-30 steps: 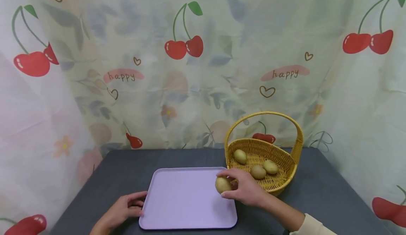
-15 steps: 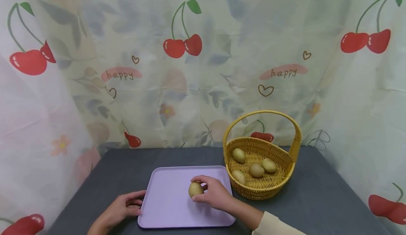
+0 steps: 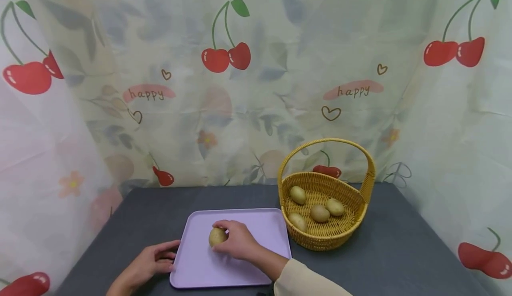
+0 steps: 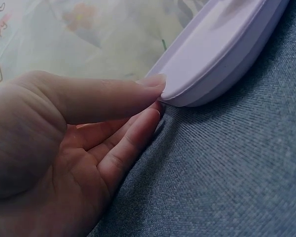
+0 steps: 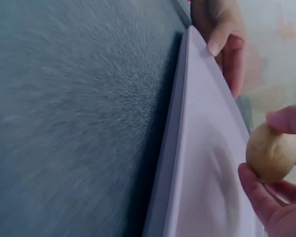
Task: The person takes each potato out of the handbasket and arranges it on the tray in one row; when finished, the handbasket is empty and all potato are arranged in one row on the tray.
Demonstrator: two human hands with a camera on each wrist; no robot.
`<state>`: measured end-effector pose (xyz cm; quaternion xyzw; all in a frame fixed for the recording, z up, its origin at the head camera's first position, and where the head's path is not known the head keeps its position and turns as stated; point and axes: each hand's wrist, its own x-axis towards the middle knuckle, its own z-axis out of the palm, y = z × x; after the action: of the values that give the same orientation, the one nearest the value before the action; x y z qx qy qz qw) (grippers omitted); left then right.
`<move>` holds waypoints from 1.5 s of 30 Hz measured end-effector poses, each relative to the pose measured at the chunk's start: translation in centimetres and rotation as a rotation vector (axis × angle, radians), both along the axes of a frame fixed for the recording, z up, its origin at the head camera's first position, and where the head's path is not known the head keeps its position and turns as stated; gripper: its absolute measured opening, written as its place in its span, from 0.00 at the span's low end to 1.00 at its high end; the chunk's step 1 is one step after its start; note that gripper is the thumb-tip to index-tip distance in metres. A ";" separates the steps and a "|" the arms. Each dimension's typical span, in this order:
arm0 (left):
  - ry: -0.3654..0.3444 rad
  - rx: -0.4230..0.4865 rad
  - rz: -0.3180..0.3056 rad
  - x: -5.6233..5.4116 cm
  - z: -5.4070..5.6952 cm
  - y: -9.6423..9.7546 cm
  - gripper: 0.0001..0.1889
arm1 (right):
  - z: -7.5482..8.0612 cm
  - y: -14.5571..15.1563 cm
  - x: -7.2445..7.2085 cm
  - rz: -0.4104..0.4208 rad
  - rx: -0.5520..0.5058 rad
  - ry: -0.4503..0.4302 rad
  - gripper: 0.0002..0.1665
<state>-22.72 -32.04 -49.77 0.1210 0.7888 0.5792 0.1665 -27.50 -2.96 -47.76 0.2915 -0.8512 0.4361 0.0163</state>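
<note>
My right hand (image 3: 238,241) holds a small tan potato (image 3: 217,237) over the left half of a lilac tray (image 3: 256,271). In the right wrist view the potato (image 5: 272,152) sits between thumb and fingertips, above the tray's surface. My left hand (image 3: 149,262) is at the tray's left edge. Up close in the left wrist view, this hand's thumb lies on the rim of the tray (image 4: 212,59) with the fingertips just below, pinching the edge. Several more potatoes (image 3: 320,213) lie in a yellow wicker basket (image 3: 326,242).
The basket stands just right of the tray, its tall arched handle (image 3: 328,140) rising above it. A dark grey cloth (image 3: 384,260) covers the table. Behind and on both sides hangs a curtain (image 3: 256,109) printed with cherries.
My right hand has carried the potato leftward from the basket's side across the tray. The left hand stays at the tray's left edge. The head view has shifted slightly.
</note>
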 end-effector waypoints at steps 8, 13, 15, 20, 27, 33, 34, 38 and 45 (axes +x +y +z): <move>0.042 0.031 -0.030 -0.4 -0.4 0.2 0.36 | -1.3 -3.0 -0.6 -0.027 0.076 0.040 0.30; 0.031 0.042 -0.029 -0.2 -0.2 0.0 0.36 | -1.3 -5.0 -0.1 -0.054 0.127 0.053 0.30; 0.036 0.051 -0.034 -0.1 -0.2 0.0 0.36 | -1.1 -5.7 0.1 -0.069 0.135 0.059 0.30; 0.062 0.067 -0.055 -0.2 -0.3 0.0 0.36 | -1.2 -6.8 0.5 -0.102 0.144 0.061 0.30; 0.066 0.074 -0.058 -0.1 -0.5 0.0 0.36 | -1.4 -7.1 0.5 -0.090 0.226 0.098 0.32; 0.091 0.077 -0.065 0.0 -0.4 -0.2 0.35 | -1.0 -7.2 0.4 -0.055 0.337 0.141 0.35; 0.096 0.077 -0.065 -0.1 -0.4 -0.2 0.34 | -0.9 -7.2 0.4 -0.052 0.346 0.145 0.36; 0.088 0.076 -0.054 -0.1 -0.4 -0.1 0.34 | -0.7 -7.1 0.5 -0.040 0.368 0.134 0.38; 0.074 0.078 -0.051 -0.2 -0.4 -0.1 0.35 | -0.9 -6.9 0.5 -0.028 0.362 0.133 0.40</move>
<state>-22.88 -32.15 -50.20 0.1687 0.7680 0.6001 0.1471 -26.97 -9.83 -48.68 0.3061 -0.9168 0.2551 0.0260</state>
